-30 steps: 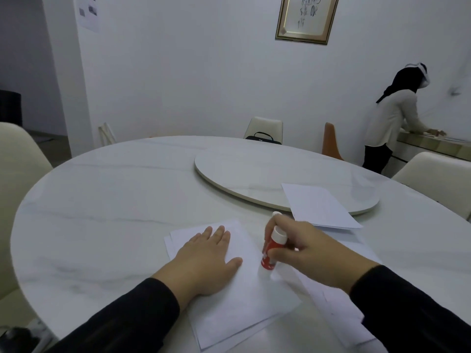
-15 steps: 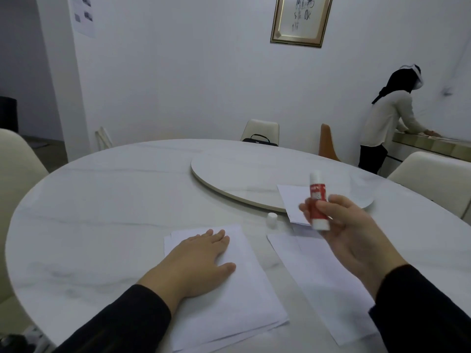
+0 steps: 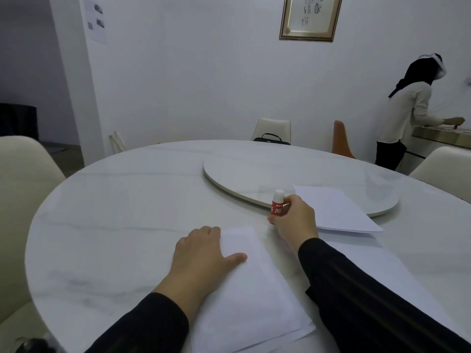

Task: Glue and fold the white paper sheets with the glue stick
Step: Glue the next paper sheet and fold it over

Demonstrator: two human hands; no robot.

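White walls close the room, and a round marble table [image 3: 114, 212] fills most of it, with a raised turntable [image 3: 254, 174] set toward the table's far side, at about one o'clock from the seated person. That person's left hand [image 3: 204, 253] lies flat, fingers straight and thumb spread, pressing on the near stack of white paper sheets [image 3: 249, 296], which sits at the table's six o'clock edge; the hand covers the stack's far left corner. Black sleeves run back from both wrists.

At roughly one o'clock from that stack, the right hand [image 3: 293, 220] is curled round a glue stick [image 3: 277, 206], gripping it upright with its white cap at the top and the red label facing left. The stick's lower end is down at the marble just beyond the stack's far right corner; whether it actually touches the tabletop I cannot tell. Just right of the hand, at three o'clock, a second pile of white sheets [image 3: 339, 212] lies partly on the turntable's near rim and partly on the table. Another sheet [image 3: 397, 276] lies flat under and beyond the right forearm.

Cream chairs [image 3: 23, 179] stand round the table, one at twelve o'clock carrying a black bag [image 3: 271, 139]. A framed picture [image 3: 309, 17] hangs high on the wall. Off at two o'clock, another person [image 3: 405, 110] in a pale top stands turned away at a counter [image 3: 441, 138].
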